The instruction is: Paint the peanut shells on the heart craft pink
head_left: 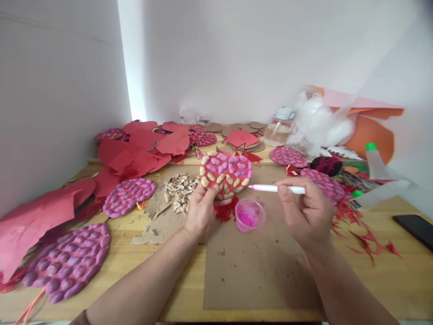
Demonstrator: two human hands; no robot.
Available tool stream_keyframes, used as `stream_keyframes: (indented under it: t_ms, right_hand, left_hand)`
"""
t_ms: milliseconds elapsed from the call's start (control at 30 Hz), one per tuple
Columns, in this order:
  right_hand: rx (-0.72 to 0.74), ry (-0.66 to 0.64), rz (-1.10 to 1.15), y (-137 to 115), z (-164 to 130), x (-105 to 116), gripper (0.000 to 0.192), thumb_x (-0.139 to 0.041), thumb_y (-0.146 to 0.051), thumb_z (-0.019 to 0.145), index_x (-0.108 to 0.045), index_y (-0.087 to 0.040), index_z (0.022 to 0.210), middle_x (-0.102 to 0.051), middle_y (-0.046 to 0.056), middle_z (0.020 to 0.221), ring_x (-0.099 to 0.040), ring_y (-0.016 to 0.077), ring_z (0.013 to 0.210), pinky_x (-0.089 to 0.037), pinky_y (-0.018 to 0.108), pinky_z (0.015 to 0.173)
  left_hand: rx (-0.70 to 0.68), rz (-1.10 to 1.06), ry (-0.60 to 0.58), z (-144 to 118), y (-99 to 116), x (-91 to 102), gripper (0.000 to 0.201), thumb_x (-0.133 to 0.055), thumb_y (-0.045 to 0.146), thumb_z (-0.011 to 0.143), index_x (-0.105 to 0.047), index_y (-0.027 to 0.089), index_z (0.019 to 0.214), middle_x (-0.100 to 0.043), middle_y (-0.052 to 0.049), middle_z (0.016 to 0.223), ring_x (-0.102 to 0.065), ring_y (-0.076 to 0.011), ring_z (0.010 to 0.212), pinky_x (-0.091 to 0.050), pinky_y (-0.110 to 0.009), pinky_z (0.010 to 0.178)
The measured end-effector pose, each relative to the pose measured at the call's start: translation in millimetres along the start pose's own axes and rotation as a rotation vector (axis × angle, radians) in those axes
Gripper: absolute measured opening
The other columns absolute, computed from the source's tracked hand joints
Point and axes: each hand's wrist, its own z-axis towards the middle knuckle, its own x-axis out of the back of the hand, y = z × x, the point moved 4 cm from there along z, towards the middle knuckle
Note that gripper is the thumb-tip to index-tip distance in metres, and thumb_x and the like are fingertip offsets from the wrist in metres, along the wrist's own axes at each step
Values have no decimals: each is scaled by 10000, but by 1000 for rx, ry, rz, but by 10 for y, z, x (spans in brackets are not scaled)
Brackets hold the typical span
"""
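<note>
My left hand (202, 211) holds up a red heart-shaped piece (226, 174) covered with peanut shells; the upper shells are painted pink, the lower ones are bare tan. My right hand (306, 212) grips a white paintbrush (277, 188), whose pink tip touches the heart's right edge. A small clear cup of pink paint (249, 215) stands on a brown cardboard sheet (257, 266) between my hands. A red tassel hangs below the heart.
A pile of loose peanut shells (179, 189) lies left of the heart. Finished pink-purple shell hearts (67, 262) and red paper hearts (142, 153) cover the left side. A water bottle (279, 128), plastic bags and a glue bottle (374, 160) stand at right; a black phone (414, 228) lies near the right edge.
</note>
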Motion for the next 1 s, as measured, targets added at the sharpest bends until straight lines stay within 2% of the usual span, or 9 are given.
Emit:
stream_keyframes:
  t_ms: [167,433,667,1000]
  right_hand:
    - [96,-2,-41,-38,-9,-53,72,-689,-238,995,-728,-251,1054,-766,23,956,-709,199,882,-514,369,805]
    - [191,-36,-118,-137,19,-86,57,-682,-203,999,-702,-223,1048,-782,15,965,-708,181,894,-496,350,817]
    - [240,32,-202,-132,51,-41,24,-681,-197,998,-693,-216,1008,-774,19,900,-690,199,856,-474,367,816]
    - [259,-41,-189,-190,-9,-117,34,-671,-205,1004,-687,-230,989,-768,14,876,-682,204,850,-454,390,828]
  left_hand:
    - [-25,15,-46,-10,-20,9,468,-886,507,795,-702,194,1090,-823,-96,1078,-802,-259,846,-701,-406,731]
    - [-101,96,-122,-68,-13,-11,442,-810,509,894,-719,210,1206,-788,-128,1273,-794,-293,1030,-696,-417,822]
    - [-138,152,-116,-75,0,-17,426,-808,521,890,-735,188,1145,-803,-125,1206,-787,-300,1028,-697,-428,815]
    - [-161,172,-125,-76,2,-29,434,-790,545,901,-739,188,1142,-803,-125,1232,-781,-303,1064,-693,-431,855]
